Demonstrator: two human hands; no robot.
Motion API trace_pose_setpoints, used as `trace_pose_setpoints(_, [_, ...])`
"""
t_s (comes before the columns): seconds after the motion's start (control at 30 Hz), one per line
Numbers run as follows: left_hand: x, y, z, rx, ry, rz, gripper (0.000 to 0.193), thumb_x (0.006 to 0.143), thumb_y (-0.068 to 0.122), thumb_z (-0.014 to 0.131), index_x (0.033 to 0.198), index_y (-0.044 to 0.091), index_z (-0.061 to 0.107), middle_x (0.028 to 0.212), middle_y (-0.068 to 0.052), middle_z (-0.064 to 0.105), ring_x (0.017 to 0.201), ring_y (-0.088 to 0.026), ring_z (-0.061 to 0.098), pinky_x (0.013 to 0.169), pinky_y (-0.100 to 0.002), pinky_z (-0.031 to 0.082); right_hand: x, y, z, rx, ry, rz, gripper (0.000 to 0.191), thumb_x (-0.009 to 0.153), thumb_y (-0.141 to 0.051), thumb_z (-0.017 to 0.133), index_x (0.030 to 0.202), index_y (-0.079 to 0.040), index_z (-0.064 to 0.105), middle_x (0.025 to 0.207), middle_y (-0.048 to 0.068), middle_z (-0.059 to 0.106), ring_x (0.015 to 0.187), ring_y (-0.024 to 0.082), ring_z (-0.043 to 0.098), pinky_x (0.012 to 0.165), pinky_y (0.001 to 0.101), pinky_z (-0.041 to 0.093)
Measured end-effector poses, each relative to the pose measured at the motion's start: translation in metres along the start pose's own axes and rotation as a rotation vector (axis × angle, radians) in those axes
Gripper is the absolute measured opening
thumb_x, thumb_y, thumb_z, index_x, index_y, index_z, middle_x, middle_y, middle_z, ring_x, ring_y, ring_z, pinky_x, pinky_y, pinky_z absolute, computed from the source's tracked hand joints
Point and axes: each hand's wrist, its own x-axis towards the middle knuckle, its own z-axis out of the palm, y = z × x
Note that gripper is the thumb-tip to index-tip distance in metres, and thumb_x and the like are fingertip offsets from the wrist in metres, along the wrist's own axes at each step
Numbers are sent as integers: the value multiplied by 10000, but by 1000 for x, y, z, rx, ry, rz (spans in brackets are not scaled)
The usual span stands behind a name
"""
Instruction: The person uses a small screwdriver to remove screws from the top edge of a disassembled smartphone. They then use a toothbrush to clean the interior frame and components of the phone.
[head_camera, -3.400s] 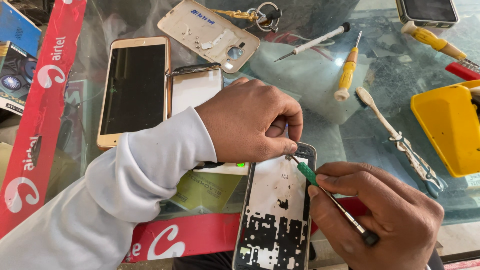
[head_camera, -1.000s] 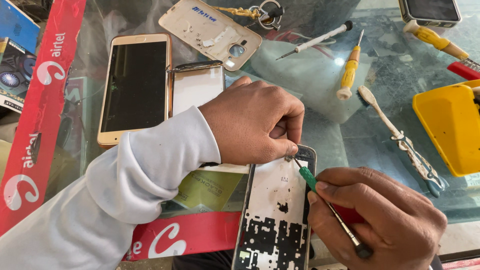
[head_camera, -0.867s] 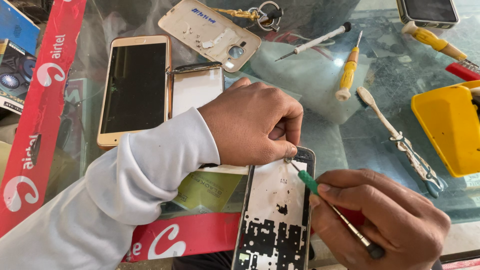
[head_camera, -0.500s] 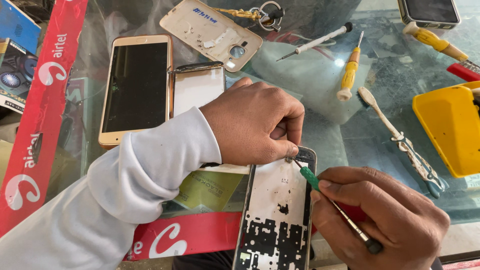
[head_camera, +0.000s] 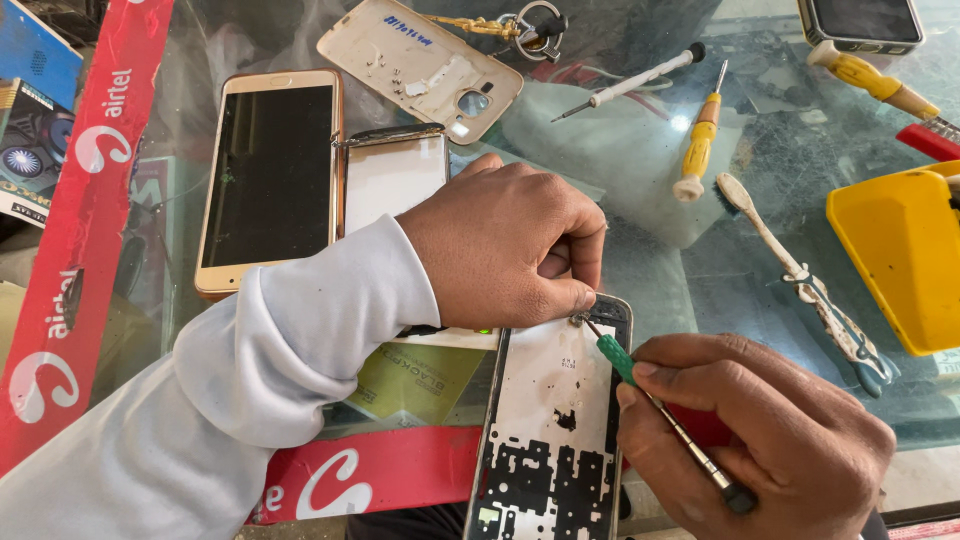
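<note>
Green-collared screwdriver (head_camera: 660, 410) first: gripping it tight in the right hand (head_camera: 760, 430), fingers wrapped closed round the thin metal shaft, tip resting at a small screw (head_camera: 578, 320) in the top corner of the phone frame (head_camera: 545, 420). Bracing that bare white-and-black frame with the left hand (head_camera: 510, 250), fingers curled shut and fingertips bearing down on its top edge, right beside the tip. Lying flat at the near edge of the glass table (head_camera: 650, 230), partly over a red strip (head_camera: 370, 480).

Judging by the pose: working that corner screw, with the frame already stripped. Calling for a steady, upright tip and firm pressure, the left fingertips crowding the screw and leaving little room.

Looking around now: spotting a gold phone (head_camera: 270, 175) face up to the left, a pale panel (head_camera: 390, 180) just beside it, half hidden under the left wrist. Noting a beige back cover (head_camera: 420, 65) further off, next to a bunch of keys (head_camera: 525, 25). Passing a white screwdriver (head_camera: 630, 85), a yellow-handled screwdriver (head_camera: 700, 140) and a worn brush (head_camera: 790, 270) to the right, well apart from the frame, near a yellow box (head_camera: 900, 255). Glimpsing a green card (head_camera: 415, 380) under the left forearm.
</note>
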Motion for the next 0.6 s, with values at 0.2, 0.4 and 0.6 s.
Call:
trace_pose_setpoints(0.2, [0,2,0,4,-4,-25,121,730,278,756,748,158,761,623,35,692,627,-133,691,874,-369,488,3,-1,0,-52,-15,-63,178,690,-85,866,793,-42,727,844,79,767,690,125,759,597,254,572])
trace_pose_setpoints(0.4, [0,3,0,19,-14,-27,124,722,285,763,744,164,765,644,34,698,660,-132,696,924,-387,457,0,-4,-1,47,26,50,129,733,-56,841,802,-62,732,840,52,774,716,133,731,575,231,597])
trace_pose_setpoints(0.6, [1,3,0,24,-20,-38,125,725,289,760,753,167,769,648,31,702,671,-140,695,913,-399,447,2,2,0,-31,-34,-122,164,718,-103,867,784,-65,721,846,71,765,722,141,767,603,257,577])
